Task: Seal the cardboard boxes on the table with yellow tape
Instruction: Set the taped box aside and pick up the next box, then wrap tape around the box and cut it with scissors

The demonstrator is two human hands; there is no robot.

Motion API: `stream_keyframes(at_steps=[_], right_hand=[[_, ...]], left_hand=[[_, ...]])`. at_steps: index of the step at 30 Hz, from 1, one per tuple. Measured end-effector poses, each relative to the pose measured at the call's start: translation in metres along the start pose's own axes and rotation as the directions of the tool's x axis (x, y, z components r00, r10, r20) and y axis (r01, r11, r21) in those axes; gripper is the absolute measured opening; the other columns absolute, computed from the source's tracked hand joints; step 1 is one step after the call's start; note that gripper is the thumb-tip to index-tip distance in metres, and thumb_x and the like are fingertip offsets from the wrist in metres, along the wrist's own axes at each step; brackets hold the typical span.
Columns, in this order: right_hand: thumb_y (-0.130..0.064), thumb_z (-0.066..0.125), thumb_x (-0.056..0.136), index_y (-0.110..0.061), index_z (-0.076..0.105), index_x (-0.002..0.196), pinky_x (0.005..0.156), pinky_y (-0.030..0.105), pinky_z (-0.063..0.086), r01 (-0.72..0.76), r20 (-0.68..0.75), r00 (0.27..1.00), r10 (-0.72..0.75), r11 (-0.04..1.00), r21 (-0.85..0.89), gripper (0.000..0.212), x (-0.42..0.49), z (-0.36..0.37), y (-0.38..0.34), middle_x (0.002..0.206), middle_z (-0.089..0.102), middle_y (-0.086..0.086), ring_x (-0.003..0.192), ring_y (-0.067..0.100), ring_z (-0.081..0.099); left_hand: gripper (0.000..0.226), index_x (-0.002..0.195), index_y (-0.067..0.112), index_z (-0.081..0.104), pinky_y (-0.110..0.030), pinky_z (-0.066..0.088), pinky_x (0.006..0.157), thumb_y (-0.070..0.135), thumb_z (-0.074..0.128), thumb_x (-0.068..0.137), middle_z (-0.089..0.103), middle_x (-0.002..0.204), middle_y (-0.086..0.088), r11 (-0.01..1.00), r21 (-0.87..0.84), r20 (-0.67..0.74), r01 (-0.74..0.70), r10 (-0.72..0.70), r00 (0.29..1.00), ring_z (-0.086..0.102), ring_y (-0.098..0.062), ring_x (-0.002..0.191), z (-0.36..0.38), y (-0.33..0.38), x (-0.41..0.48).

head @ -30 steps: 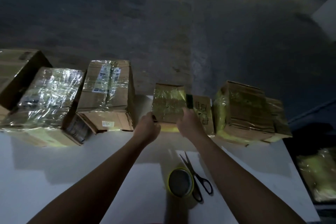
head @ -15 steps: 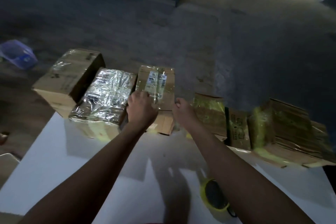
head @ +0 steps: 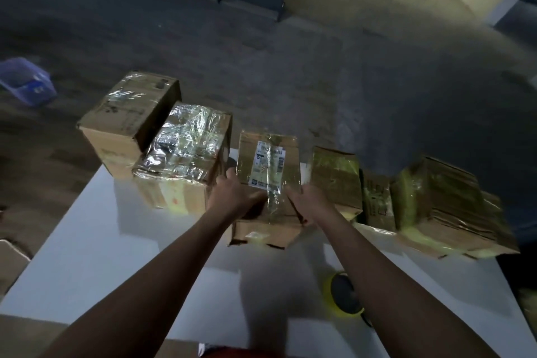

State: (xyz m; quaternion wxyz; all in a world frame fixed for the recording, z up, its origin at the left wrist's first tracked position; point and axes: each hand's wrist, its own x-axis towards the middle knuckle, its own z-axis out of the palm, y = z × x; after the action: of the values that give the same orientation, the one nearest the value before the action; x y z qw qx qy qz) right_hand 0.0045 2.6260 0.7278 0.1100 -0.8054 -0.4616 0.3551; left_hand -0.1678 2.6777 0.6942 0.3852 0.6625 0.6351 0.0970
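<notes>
1. The single camera sits on my head and looks forward and down, so both my forearms run up from the bottom edge toward the middle.
2. It faces across the white table (head: 87, 241) to the far edge, where the cardboard boxes (head: 337, 180) stand in a row. The dark floor (head: 261, 52) beyond them fills the upper half.
3. It is close, at arm's reach. My left hand (head: 232, 195) and right hand (head: 312, 200) hold the labelled box (head: 270, 166) near the centre.
4. The wide lens bends the row of boxes into a curve, and the rightmost ones are blurred.
5. The yellow tape roll (head: 328, 292) shows low and right, nearer my body.
</notes>
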Motion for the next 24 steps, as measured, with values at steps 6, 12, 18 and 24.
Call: stream_keyframes(at_steps=[6,12,18,24], right_hand=[[-0.049,0.037,0.1,0.0,0.058,0.12,0.066,0.028,0.042,0.024,0.026,0.999,-0.023,0.998,-0.063,0.057,-0.04,0.001,0.026,0.108,0.063,0.015,0.097,0.029,0.062],[-0.046,0.043,0.1,0.003,0.037,0.142,0.059,0.035,0.058,-0.003,0.171,0.985,-0.001,1.0,0.022,0.064,-0.078,0.002,0.052,0.102,0.067,0.02,0.069,0.024,0.069],[-0.043,0.044,0.098,0.005,0.043,0.133,0.064,0.041,0.061,-0.022,0.252,0.968,0.008,0.998,0.053,0.06,-0.104,0.012,0.074,0.087,0.069,0.027,0.07,0.034,0.071],[-0.039,0.046,0.099,0.009,0.057,0.103,0.075,0.05,0.059,-0.066,0.325,0.945,0.041,0.995,0.069,0.05,-0.122,0.01,0.083,0.076,0.066,0.028,0.067,0.036,0.068]], left_hand=[[0.108,0.131,0.015,0.044,-0.051,0.052,0.091,0.081,0.066,0.049,0.05,0.129,-0.016,1.0,-0.005,-0.035,-0.014,0.014,0.999,0.052,-0.034,0.115,0.02,-0.013,-0.038],[0.044,0.1,0.018,0.053,-0.041,0.057,0.081,0.04,0.08,0.074,0.068,0.103,-0.008,0.994,-0.108,0.019,-0.026,0.029,0.999,0.066,-0.024,0.09,0.032,-0.007,-0.103],[0.087,0.109,0.015,0.056,-0.036,0.058,0.071,0.078,0.065,0.051,0.064,0.101,-0.004,0.998,-0.013,-0.064,0.061,-0.062,0.996,0.064,-0.02,0.084,0.052,-0.025,-0.136],[0.06,0.108,0.01,0.05,-0.032,0.053,0.066,0.047,0.079,0.07,0.06,0.102,-0.008,0.997,-0.052,-0.056,0.049,-0.052,0.997,0.062,-0.022,0.086,0.054,-0.026,-0.154]])
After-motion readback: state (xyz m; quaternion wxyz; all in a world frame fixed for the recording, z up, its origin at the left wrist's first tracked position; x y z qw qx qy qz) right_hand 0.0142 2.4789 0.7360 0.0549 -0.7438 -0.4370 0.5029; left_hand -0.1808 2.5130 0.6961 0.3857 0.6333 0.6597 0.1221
